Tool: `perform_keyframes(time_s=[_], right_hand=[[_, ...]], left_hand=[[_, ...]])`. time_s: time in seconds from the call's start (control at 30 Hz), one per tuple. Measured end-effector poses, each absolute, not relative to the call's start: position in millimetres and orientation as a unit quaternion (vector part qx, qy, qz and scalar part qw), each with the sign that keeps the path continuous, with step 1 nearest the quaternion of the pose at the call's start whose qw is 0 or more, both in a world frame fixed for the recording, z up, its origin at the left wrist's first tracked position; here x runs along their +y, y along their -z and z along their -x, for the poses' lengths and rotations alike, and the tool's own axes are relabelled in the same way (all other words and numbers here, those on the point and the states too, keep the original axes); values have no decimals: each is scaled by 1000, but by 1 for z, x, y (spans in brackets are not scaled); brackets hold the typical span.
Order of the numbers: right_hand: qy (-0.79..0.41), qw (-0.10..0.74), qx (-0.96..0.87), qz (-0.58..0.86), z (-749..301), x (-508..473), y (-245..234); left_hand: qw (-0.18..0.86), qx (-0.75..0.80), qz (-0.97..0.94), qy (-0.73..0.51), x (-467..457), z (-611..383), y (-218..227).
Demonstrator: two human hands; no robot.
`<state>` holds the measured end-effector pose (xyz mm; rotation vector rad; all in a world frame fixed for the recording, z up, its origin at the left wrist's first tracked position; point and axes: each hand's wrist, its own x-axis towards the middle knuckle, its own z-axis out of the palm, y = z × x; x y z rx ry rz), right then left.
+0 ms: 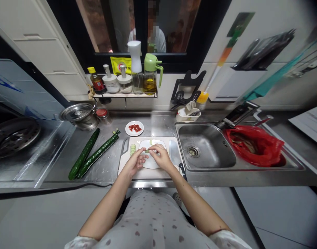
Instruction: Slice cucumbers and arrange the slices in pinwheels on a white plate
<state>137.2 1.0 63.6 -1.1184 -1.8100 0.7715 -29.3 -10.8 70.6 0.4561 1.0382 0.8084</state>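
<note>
A pale cutting board lies at the counter's front edge with a white plate on it. My right hand hovers over the plate, its fingers pinched on a cucumber slice. My left hand rests beside it over the plate's left edge, fingers curled; what they hold, if anything, is hidden. A row of cucumber slices sits on the board to the left. One more slice lies at the plate's far edge. A cleaver lies on the board's right side.
Two whole cucumbers lie on the steel counter to the left. A small dish of red chopped chilli stands behind the board. The sink is on the right, with a red bag beside it. A lidded pot and a condiment shelf stand at the back.
</note>
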Motion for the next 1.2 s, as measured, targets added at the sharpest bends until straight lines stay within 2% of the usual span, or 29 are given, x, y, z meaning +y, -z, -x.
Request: perform_keyframes(time_s=[0.13,0.3,0.43,0.8,1.2], right_hand=[[-292,429,-737,433,-139,1,-66],[-297,420,-743,428,-140,0,-67],[-343,401,-730,435,-138,-1,-65],[-450,419,-649,448,-133,-1,-58],[-468,408,-628,470,-144,8,-51]], left_hand=[[782,453,-197,-381,-6,28,-77],[744,471,-218,-420,-4,28,-78],[697,500,-261,-442,-4,27,-79],[601,522,-362,-486,-6,21,-85],[592,532,-363,-484,2,17,-70]])
